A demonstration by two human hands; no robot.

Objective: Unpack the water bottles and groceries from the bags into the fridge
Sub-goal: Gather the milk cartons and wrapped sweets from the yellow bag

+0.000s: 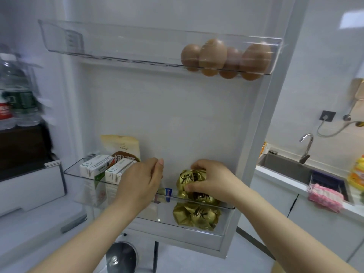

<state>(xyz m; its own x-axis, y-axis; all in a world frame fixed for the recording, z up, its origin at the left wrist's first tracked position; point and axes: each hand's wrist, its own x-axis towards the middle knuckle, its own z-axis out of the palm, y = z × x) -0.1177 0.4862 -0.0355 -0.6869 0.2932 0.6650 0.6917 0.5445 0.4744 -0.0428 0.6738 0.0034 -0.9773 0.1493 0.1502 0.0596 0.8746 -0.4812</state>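
Fridge door [177, 115] stands open in front of me, filling most of the view. Sink [285, 166] is off to the R. Top door shelf [118, 44] is clear plastic w/ brown eggs [213, 54] bunched at its R end. Lower door shelf [163, 215] is where both my hands are. Water bottles [21, 103] stand inside the fridge, far L, blurred. In the lower shelf's L end are two milk cartons [94, 174] side by side, w/ a tan pouch [120, 144] upright behind them. My L hand [139, 182] reaches over the shelf's middle; its fingers are mostly hidden, so can't tell if it holds anything. My R hand [213, 180] grips a gold foil pack [187, 177] at the R end, above more gold packs [197, 215]. A small blue packet [167, 194] sits btwn my hands.
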